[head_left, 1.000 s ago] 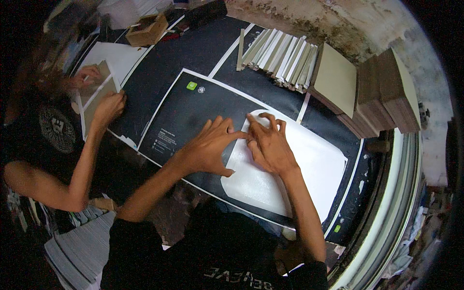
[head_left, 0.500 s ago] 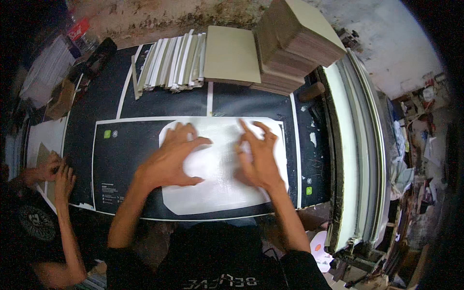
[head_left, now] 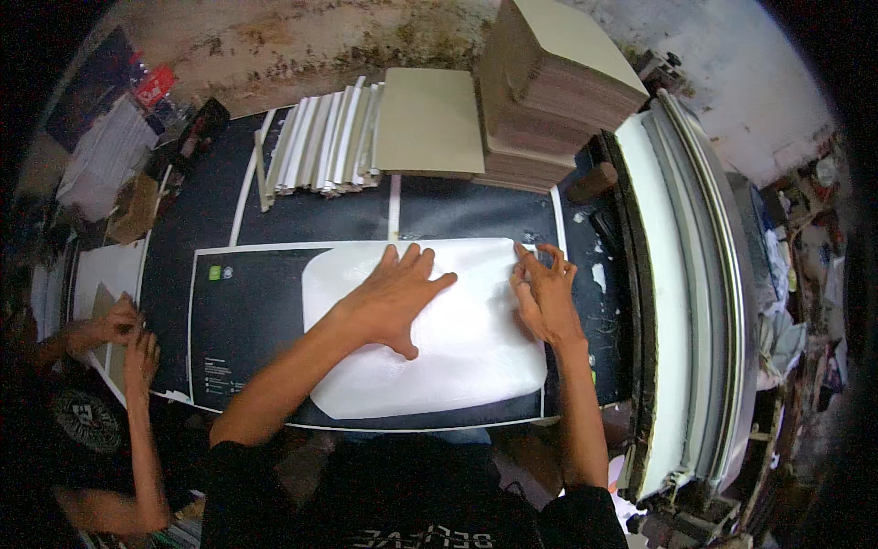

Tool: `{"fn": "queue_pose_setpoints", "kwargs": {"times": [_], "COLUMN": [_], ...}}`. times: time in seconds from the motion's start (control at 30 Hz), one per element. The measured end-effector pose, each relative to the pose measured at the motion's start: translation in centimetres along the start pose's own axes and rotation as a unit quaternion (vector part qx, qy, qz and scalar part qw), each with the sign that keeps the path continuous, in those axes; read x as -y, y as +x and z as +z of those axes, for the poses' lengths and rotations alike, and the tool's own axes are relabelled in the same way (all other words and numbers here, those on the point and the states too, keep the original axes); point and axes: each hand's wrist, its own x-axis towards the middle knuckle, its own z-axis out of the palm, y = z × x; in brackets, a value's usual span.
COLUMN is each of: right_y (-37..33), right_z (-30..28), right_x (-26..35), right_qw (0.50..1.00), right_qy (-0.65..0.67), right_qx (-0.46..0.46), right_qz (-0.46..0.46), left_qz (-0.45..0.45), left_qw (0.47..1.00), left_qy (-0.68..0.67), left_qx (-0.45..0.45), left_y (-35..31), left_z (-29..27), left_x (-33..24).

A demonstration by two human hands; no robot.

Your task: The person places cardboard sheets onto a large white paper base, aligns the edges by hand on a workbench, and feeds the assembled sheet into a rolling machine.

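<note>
A glossy white sheet (head_left: 457, 366) with cut corners lies on a dark printed board (head_left: 261, 320) on the table in front of me. My left hand (head_left: 393, 297) is spread over the sheet's upper middle, fingers and thumb apart, holding nothing. At the sheet's far right corner, my right hand (head_left: 551, 297) has its fingers bent, with thumb and index finger closed on the corner's edge. Whether the corner is folded there I cannot tell, as the fingers cover it.
Behind the sheet stand a row of white and grey strips (head_left: 325, 142), a greyish board (head_left: 430, 123) and tall board stacks (head_left: 567, 82). A long roller machine (head_left: 686, 302) borders the right side. At the left, a co-worker's hands (head_left: 133, 339) handle a board piece.
My left hand has slid right across the sheet. My right hand has moved right from the sheet's top edge to its far right corner, and its fingers have closed there.
</note>
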Motion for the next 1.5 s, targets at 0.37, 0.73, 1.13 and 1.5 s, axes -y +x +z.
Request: {"fn": "queue_pose_setpoints", "kwargs": {"times": [0.37, 0.73, 1.13, 1.5], "right_y": [14.6, 13.7, -0.7, -1.6], "right_z": [-1.6, -2.8, -14.6, 0.3], "right_x": [8.9, 9.0, 16.0, 12.6], "right_qw": [0.978, 0.977, 0.911, 0.880], "right_qy": [-0.027, -0.095, 0.084, 0.429], "right_qx": [-0.089, 0.008, -0.323, 0.165], "right_qz": [-0.186, -0.189, -0.243, 0.118], "left_qz": [0.007, -0.125, -0.088, -0.297], "left_qw": [0.996, 0.934, 0.823, 0.625], "left_qy": [0.012, -0.186, -0.286, -0.522], "left_qx": [-0.083, -0.277, -0.483, -0.499], "left_y": [-1.7, -8.4, -11.1, -12.1], "left_z": [2.1, 2.0, -2.2, 5.2], "left_x": [0.4, -2.2, -2.9, -3.6]}}
